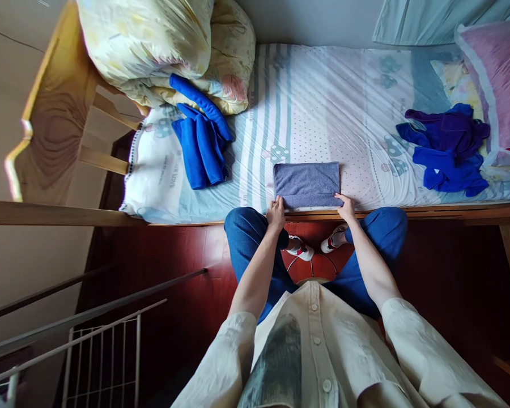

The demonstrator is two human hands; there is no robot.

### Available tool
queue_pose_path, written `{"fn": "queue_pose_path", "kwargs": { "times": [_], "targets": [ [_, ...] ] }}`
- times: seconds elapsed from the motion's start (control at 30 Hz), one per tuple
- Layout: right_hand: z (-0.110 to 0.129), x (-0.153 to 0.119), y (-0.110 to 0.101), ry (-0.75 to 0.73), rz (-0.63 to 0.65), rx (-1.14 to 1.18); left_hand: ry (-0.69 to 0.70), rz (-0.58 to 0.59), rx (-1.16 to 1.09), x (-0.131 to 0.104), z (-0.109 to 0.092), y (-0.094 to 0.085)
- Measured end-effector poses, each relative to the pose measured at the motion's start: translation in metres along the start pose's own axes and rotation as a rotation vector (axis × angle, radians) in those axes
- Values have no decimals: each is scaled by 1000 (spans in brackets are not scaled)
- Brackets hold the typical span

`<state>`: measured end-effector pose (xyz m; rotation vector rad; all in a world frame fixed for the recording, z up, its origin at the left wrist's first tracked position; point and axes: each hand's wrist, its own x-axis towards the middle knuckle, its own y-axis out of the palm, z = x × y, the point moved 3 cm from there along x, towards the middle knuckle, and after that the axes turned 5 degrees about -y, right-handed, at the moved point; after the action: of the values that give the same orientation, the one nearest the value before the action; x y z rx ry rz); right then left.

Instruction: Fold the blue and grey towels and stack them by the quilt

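Note:
A grey-purple towel (306, 178) lies flat in a rectangle at the front edge of the bed, with a folded strip along its near side. My left hand (276, 214) pinches its near left corner. At the near right corner, my right hand (346, 207) has thumb and fingers closed on the cloth. Folded blue towels (202, 150) lie to the left, one of them rolled or folded long and narrow. To the right is a loose heap of crumpled cloths, a purple one (454, 131) over blue ones (453, 173).
The bed (323, 85) has a patterned sheet and a wooden headboard (53, 124) at the left. A bulky yellow quilt (153, 39) sits at the back left, and a pink cushion (499, 85) at the right. A white metal rack (104, 357) stands at the lower left.

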<state>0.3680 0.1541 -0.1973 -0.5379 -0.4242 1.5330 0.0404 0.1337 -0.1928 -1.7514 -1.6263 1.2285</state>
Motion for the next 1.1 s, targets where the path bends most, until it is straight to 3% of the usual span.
{"fn": "queue_pose_path", "kwargs": {
  "times": [0.57,0.87,1.1],
  "targets": [
    [-10,4,-4,135,-131,169,-71,-188,-227,16,11,-13],
    [-15,7,-7,46,-265,-53,-155,-189,-329,23,14,-18],
    [-14,5,-12,71,-310,-103,-189,-188,-354,22,13,-17]
  ]
}}
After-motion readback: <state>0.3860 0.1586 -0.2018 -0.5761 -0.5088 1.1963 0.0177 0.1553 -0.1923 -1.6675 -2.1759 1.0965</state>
